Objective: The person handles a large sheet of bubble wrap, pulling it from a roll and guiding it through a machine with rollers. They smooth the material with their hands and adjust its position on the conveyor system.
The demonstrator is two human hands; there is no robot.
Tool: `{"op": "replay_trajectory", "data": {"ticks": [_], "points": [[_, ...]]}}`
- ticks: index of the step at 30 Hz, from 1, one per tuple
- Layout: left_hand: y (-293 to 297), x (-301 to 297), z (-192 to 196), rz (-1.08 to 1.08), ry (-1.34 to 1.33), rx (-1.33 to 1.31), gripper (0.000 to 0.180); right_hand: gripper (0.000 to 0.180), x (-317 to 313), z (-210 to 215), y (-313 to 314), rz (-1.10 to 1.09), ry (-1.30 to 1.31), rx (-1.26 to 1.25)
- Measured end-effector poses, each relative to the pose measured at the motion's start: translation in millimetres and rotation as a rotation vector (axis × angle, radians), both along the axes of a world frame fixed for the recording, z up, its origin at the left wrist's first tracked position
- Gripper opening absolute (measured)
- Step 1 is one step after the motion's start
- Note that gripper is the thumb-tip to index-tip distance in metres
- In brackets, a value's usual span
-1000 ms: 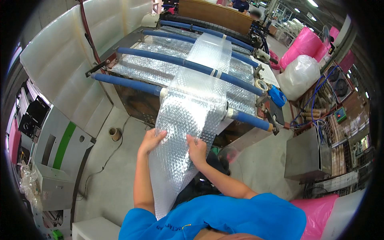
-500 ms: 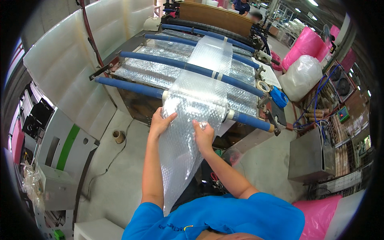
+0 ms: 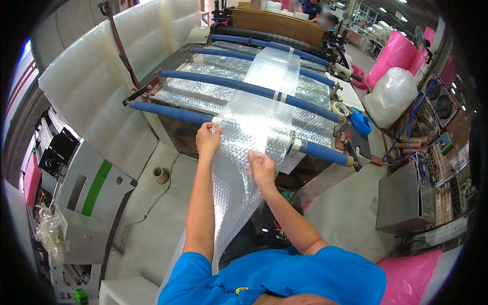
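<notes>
A clear sheet of bubble wrap [image 3: 254, 114] runs over the blue rollers and hangs down toward my body, creased and narrowing below my hands. My left hand [image 3: 208, 140] is closed on its left edge, fingertips close to the end of the front blue roller [image 3: 173, 112]. Lower and to the right, my right hand [image 3: 262, 172] pinches the sheet near its right side, with the thumb on top. Some of the fingers are hidden by the film. A pale core with a dark ring [image 3: 294, 144] shows at the sheet's right edge on the front roller.
Wider bubble film [image 3: 203, 91] lies on the machine bed behind. Tape rolls, one blue [image 3: 361, 122], rest on its right side. A brown cardboard core [image 3: 161, 175] and a cable lie on the floor at left. A metal cabinet [image 3: 401, 201] stands at right. Another person [image 3: 310, 7] is far back.
My left hand has moved up the sheet's left edge, closer to the roller. My right hand stays at nearly the same place with its fingers shifted. The hanging film has folded differently.
</notes>
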State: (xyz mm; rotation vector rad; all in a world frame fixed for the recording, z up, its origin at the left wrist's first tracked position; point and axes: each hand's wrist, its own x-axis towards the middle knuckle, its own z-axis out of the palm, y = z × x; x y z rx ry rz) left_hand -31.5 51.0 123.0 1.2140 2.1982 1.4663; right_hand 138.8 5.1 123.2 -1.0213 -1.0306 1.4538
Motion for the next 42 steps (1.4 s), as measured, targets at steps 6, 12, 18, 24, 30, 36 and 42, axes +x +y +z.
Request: {"op": "replay_trajectory", "data": {"ticks": [6, 12, 18, 24, 30, 36, 42], "points": [[0.9, -20.3, -12.2, -0.203, -0.495, 0.068, 0.022, 0.027, 6.3, 3.1, -12.9, 0.194, -0.079, -0.045], [-31.5, -3.5, -2.8, -0.371, -0.516, -0.087, 0.039, 0.026, 9.9, -7.8, -14.0, 0.101, -0.064, -0.089], [-41.3, -12.3, -0.1, -0.466, -0.561, -0.116, 0.038, 0.027, 2.8, -11.2, -22.7, 0.055, -0.040, -0.073], [-49.5, -6.3, -15.3, -0.473, -0.594, -0.082, 0.038, 0.026, 4.3, -23.1, -30.1, 0.050, -0.101, -0.097], [-59.1, -11.9, 3.4, -0.561, -0.632, -0.025, 0.032, 0.023, 1.7, 2.9, -36.9, 0.067, -0.108, -0.069], [-54.7, -17.7, -23.3, -0.611, -0.751, -0.054, 0.029, 0.022, 3.9, -31.1, -42.3, 0.148, -0.234, -0.128], [-64.7, -20.4, -41.9, -0.588, -0.691, -0.141, 0.027, 0.024, 11.0, -49.7, -45.8, 0.187, -0.358, -0.089]]}}
